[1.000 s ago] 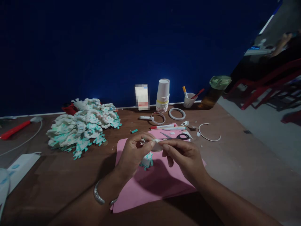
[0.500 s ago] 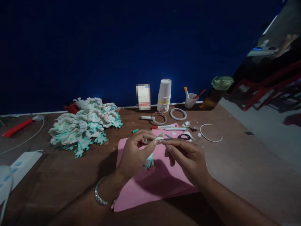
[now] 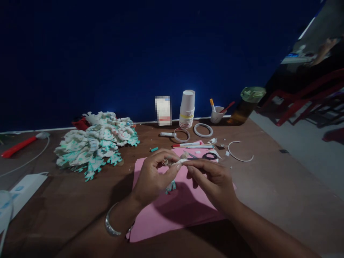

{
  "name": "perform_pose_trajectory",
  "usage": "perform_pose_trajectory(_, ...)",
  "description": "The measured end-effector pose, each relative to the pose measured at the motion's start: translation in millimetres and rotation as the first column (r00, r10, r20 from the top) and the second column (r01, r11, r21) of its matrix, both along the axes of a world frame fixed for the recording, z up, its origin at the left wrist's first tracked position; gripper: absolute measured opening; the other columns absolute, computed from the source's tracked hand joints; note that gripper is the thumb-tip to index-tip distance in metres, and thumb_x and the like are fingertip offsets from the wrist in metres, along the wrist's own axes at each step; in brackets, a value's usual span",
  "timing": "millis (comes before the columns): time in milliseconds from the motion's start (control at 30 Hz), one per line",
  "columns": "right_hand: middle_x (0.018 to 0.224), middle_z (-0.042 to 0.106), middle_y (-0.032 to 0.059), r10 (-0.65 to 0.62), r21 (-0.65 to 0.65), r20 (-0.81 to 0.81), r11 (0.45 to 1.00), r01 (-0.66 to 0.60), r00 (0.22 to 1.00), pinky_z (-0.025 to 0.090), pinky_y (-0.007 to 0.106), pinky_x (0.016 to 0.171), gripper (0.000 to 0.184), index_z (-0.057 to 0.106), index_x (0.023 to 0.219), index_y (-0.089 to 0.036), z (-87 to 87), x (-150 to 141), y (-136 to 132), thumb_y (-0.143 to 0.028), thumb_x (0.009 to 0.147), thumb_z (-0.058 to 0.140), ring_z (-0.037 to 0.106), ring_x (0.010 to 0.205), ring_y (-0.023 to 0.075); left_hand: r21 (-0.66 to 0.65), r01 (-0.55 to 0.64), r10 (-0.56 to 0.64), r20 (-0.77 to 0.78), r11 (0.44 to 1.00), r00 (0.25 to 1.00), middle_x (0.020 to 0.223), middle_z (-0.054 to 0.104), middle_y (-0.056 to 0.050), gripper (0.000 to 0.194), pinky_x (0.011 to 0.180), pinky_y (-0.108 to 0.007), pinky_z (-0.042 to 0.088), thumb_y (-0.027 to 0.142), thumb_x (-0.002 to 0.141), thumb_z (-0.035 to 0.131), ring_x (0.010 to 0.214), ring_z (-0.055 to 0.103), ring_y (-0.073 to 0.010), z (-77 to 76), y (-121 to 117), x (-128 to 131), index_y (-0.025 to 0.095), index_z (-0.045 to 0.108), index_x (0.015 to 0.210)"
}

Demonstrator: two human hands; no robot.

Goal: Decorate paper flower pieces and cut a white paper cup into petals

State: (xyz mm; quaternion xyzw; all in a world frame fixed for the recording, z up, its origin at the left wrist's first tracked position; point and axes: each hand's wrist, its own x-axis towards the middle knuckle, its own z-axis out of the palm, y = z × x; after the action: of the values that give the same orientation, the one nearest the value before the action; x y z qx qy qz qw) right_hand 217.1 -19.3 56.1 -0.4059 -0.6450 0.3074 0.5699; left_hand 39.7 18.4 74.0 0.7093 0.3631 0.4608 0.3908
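Both hands meet over a pink paper sheet [image 3: 177, 211] on a brown table [image 3: 80, 200]. My left hand [image 3: 153, 177], with a silver bangle on its wrist, pinches a small white paper piece [image 3: 176, 161] with curled strips; a teal-edged part of it hangs below the fingers. My right hand [image 3: 212, 179] pinches the same paper piece from the right, fingers pressed together. Black-handled scissors [image 3: 206, 156] lie on the pink sheet just beyond the hands.
A heap of white and teal cut paper shapes [image 3: 94, 141] lies at the left. Stacked paper cups [image 3: 186, 109], two tape rings [image 3: 202, 129], markers [image 3: 188, 144], a cup of pens [image 3: 216, 114] and a jar [image 3: 248, 102] stand by the blue wall. Red chairs [image 3: 309, 96] are at the right.
The paper piece has been turned and worked between the fingertips; its small curled ring now sits closer to the pinch. Both hands stay over the pink sheet.
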Motion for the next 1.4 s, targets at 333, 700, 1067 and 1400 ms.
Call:
perform_pose_trajectory(333,0.07,0.07,-0.0005,-0.019,0.098,0.089,0.995,0.01,0.996,0.05,0.025,0.056,0.02,0.077,0.102,-0.02,-0.5,1.0,-0.6,-0.011,0.091,0.062,0.063,0.055,0.012,0.082,0.013,-0.01,-0.038,0.997,0.999,0.09,0.066,-0.002,0.011,0.078,-0.028,0.05,0.01,0.084,0.066,0.086,0.064,-0.0158,1.8,-0.4,-0.1,0.02,0.07,0.084)
perform_pose_trajectory(700,0.066,0.07,0.001,-0.054,0.17,0.177,0.985,0.023,0.983,0.048,0.026,0.056,0.017,0.077,0.097,-0.016,2.8,-0.8,-0.8,-0.01,0.092,0.061,0.064,0.056,0.0134,0.209,0.0,0.016,-0.076,0.978,0.997,0.085,0.068,-0.001,0.018,0.076,-0.026,0.049,0.002,0.079,0.064,0.081,0.064,-0.0135,3.8,-2.3,0.8,0.019,0.069,0.077)
perform_pose_trajectory(1067,0.068,0.07,-0.0015,0.098,-0.076,-0.115,0.991,-0.107,0.989,0.048,0.02,0.047,0.021,0.081,0.101,-0.03,-6.4,0.6,2.0,-0.017,0.091,0.067,0.059,0.051,0.0093,-0.132,0.058,-0.044,0.106,0.99,0.993,0.08,0.064,0.0,0.013,0.068,-0.024,0.045,0.013,0.081,0.065,0.075,0.059,-0.013,-0.6,1.3,0.7,0.019,0.066,0.07)
perform_pose_trajectory(1400,0.068,0.064,-0.003,-0.005,-0.245,-0.529,0.958,-0.147,0.849,0.046,0.018,0.05,0.009,0.078,0.094,-0.026,-14.0,5.8,14.6,-0.024,0.088,0.073,0.054,0.055,0.0079,-0.174,-0.003,0.039,0.206,0.985,0.978,0.083,0.065,0.0,0.012,0.072,-0.025,0.045,0.013,0.08,0.067,0.078,0.059,-0.0136,1.5,4.4,-7.4,0.02,0.065,0.069)
